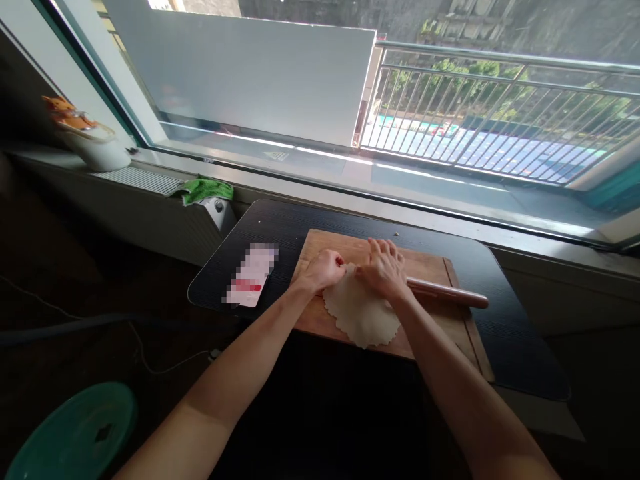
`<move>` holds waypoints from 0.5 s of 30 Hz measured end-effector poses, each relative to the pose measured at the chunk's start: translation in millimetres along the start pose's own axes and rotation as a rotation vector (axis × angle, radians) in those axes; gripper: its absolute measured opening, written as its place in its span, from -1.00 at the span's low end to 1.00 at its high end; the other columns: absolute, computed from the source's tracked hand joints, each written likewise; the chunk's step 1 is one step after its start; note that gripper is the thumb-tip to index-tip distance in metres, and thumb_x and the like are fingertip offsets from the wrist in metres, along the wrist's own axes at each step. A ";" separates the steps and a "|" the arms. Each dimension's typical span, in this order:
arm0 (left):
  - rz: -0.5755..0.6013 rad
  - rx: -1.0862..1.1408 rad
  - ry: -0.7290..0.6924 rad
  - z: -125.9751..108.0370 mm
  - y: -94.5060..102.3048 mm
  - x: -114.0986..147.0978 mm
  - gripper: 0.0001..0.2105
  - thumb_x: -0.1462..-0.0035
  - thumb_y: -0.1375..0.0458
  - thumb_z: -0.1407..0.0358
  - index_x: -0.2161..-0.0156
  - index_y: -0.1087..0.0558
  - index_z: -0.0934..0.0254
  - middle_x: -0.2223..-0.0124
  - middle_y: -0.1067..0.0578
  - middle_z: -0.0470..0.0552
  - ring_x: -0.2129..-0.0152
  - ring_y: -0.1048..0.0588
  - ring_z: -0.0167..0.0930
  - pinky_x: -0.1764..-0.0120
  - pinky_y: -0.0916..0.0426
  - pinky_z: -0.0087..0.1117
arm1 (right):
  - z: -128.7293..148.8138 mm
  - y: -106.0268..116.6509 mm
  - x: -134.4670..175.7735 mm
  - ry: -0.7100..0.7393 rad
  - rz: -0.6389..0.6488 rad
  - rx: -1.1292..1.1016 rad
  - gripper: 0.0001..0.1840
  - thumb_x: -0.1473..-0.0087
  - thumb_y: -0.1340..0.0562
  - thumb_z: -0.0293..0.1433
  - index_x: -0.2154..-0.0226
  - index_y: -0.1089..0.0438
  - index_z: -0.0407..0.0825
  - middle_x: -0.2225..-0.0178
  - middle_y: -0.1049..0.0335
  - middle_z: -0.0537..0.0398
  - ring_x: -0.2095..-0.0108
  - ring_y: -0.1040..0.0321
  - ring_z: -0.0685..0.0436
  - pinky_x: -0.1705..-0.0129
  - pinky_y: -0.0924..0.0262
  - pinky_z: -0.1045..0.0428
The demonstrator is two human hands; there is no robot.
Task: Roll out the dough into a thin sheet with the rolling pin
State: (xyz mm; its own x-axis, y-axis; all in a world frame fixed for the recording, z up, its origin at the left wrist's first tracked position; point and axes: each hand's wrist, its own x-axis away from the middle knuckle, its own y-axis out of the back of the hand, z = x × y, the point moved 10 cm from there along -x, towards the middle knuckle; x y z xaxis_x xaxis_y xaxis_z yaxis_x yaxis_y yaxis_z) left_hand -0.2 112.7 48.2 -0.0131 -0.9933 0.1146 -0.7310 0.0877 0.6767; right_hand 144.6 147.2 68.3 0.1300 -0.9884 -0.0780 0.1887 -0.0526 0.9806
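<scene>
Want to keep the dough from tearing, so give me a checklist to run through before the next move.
1. Dough on the board: ok.
2. Dough within the board's near edge: cannot tell; it reaches about there, perhaps over.
3. Left hand at the dough's edge: ok; fingers curled, firmness of any pinch cannot tell.
4. Right hand off the dough: not ok; it overlaps the far right part.
5. Rolling pin clear of dough: cannot tell; the right hand hides its left end.
</scene>
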 end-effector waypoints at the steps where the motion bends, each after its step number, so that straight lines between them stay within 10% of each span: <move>1: -0.008 -0.011 0.010 0.6 0.8 0.8 -0.87 -0.14 -0.25 0.41 0.21 -0.63 0.34 0.17 -0.66 0.10 0.23 -0.60 -0.31 0.16 -0.43 -0.42 | -5.0 -1.1 -8.6 -0.065 0.036 -0.011 -0.39 -0.32 0.08 -0.31 -0.34 -0.17 -0.09 -0.35 -0.14 -0.20 -0.38 0.04 -0.35 -0.32 0.03 -0.28; 10: -0.013 -0.017 0.003 -2.3 2.5 6.8 -0.83 -0.17 -0.18 0.41 0.19 -0.62 0.34 0.17 -0.66 0.10 0.24 -0.60 -0.32 0.15 -0.43 -0.42 | 16.7 4.1 51.6 0.167 -0.169 0.061 -0.46 -0.36 0.09 -0.30 -0.26 -0.30 -0.04 -0.32 -0.22 -0.13 -0.39 0.08 -0.30 -0.34 0.14 -0.23; 15: 0.057 0.018 0.000 -7.8 -3.6 -4.7 -0.78 -0.18 -0.11 0.42 0.22 -0.63 0.37 0.22 -0.66 0.12 0.26 -0.58 -0.31 0.23 -0.41 -0.42 | -11.9 14.1 -7.0 -0.053 -0.091 0.039 -0.48 -0.38 0.10 -0.27 -0.18 -0.36 -0.10 -0.16 -0.39 -0.25 -0.16 -0.28 -0.34 -0.11 -0.14 -0.17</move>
State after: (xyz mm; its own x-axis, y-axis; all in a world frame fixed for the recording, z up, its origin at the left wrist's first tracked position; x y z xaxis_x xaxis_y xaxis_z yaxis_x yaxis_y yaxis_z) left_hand 7.9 117.6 50.9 -0.0548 -0.9868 0.1526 -0.7414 0.1426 0.6557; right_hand 158.0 155.1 80.5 0.0620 -0.9855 -0.1581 0.1590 -0.1466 0.9763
